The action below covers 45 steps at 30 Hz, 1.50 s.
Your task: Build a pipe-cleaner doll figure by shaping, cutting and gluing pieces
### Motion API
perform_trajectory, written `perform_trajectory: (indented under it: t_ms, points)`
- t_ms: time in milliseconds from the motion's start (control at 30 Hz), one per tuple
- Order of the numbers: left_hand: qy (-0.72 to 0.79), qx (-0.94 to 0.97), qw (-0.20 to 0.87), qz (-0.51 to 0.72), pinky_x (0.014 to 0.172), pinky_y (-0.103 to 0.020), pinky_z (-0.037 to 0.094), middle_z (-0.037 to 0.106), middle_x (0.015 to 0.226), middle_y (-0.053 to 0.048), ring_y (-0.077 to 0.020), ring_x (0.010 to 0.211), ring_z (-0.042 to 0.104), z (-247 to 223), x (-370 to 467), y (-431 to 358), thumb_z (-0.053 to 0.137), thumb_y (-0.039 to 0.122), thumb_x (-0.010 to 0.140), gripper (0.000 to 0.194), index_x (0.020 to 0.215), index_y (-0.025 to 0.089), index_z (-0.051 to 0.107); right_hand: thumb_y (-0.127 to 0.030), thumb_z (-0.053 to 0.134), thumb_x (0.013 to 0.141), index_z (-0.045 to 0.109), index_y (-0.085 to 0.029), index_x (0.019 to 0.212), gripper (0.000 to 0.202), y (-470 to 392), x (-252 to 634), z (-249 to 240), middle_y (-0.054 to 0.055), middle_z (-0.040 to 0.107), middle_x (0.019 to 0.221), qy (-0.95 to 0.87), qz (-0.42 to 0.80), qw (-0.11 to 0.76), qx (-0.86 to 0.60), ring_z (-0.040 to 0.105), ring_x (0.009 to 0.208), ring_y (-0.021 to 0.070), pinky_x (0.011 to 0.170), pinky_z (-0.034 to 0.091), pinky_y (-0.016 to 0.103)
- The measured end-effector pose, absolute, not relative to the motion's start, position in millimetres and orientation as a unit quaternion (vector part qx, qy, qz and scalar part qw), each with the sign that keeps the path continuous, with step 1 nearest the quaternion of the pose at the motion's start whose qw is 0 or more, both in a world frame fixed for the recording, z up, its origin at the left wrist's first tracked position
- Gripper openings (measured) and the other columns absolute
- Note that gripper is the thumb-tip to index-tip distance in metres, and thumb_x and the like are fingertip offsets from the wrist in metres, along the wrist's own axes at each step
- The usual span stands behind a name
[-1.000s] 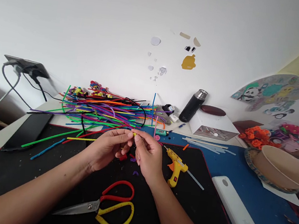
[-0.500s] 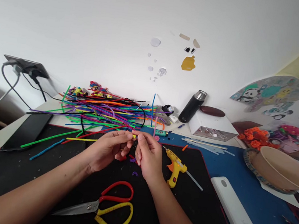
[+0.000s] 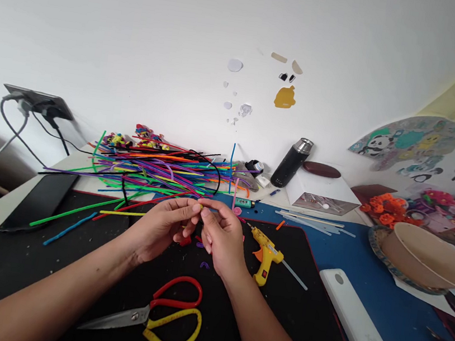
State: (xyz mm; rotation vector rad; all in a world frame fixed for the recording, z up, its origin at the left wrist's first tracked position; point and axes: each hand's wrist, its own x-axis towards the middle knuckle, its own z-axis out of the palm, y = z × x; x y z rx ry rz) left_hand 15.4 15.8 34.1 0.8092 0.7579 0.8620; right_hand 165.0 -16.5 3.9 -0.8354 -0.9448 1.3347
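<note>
Over the black mat (image 3: pixel 273 324), my left hand (image 3: pixel 169 221) pinches a tiny yellow piece (image 3: pixel 201 207), perhaps a bit of pipe cleaner, between thumb and index finger. The thumb and index finger of my right hand (image 3: pixel 222 237) close on the same piece from the other side, hiding most of it. Just below the hands lie a small curved purple piece (image 3: pixel 204 265) and a red piece (image 3: pixel 186 241). Nearer to me rest large scissors (image 3: pixel 139 316) with one red and one yellow handle. A yellow hot glue gun (image 3: pixel 268 255) lies right of my right hand.
Many coloured pipe cleaners (image 3: pixel 160 169) are heaped along the wall. A black bottle (image 3: pixel 291 165) leans beside a white box (image 3: pixel 326 190). Clear glue sticks (image 3: pixel 309 221), a lighter (image 3: pixel 243 202), a white power bank (image 3: pixel 354 318) and a beige bowl (image 3: pixel 431 255) lie to the right.
My right hand has shifted slightly left, and its fingertips now meet the left ones, covering more of the yellow piece. The view has moved slightly; the tools stay where they were.
</note>
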Motion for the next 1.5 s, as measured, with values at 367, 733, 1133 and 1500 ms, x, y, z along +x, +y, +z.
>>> perform_trajectory:
  t_ms: [367, 733, 1133, 1500]
  points:
    - [0.359, 0.389, 0.75, 0.398, 0.039, -0.017, 0.036, 0.063, 0.061, 0.001, -0.007, 0.045, 0.05, 33.1, 18.2, 11.8, 0.1, 0.049, 0.068, 0.046, 0.067, 0.013, 0.071, -0.051, 0.082, 0.091, 0.074, -0.019, 0.1, 0.033, -14.6, 162.9, -0.7, -0.011, 0.049, 0.049, -0.384, 0.588, 0.621, -0.347, 0.033, 0.035, 0.0049, 0.035, 0.025, 0.018]
    - [0.37, 0.387, 0.731, 0.423, 0.039, -0.018, 0.034, 0.061, 0.056, 0.002, -0.0064, 0.042, 0.048, 29.1, 19.9, 9.5, 0.101, 0.049, 0.066, 0.047, 0.065, 0.014, 0.069, -0.05, 0.086, 0.087, 0.071, -0.019, 0.094, 0.035, -17.3, 155.7, -1.8, -0.014, 0.042, 0.046, -0.341, 0.613, 0.636, -0.321, 0.025, 0.035, 0.0036, 0.033, 0.024, 0.017]
    - [0.364, 0.397, 0.725, 0.429, 0.041, -0.019, 0.036, 0.059, 0.057, 0.002, -0.0067, 0.044, 0.047, 26.2, 23.0, 7.0, 0.099, 0.051, 0.069, 0.049, 0.063, 0.014, 0.067, -0.053, 0.088, 0.083, 0.073, -0.02, 0.095, 0.038, -17.7, 154.2, -1.1, -0.014, 0.041, 0.047, -0.323, 0.619, 0.637, -0.328, 0.024, 0.036, 0.0041, 0.034, 0.024, 0.016]
    - [0.334, 0.392, 0.753, 0.409, 0.042, -0.017, 0.034, 0.056, 0.05, 0.002, -0.0063, 0.043, 0.042, 24.0, 20.4, 9.7, 0.096, 0.051, 0.075, 0.05, 0.065, 0.015, 0.063, -0.053, 0.082, 0.088, 0.08, -0.018, 0.1, 0.037, -15.8, 162.2, 5.0, -0.011, 0.041, 0.05, -0.358, 0.614, 0.619, -0.334, 0.028, 0.039, 0.0052, 0.037, 0.023, 0.019]
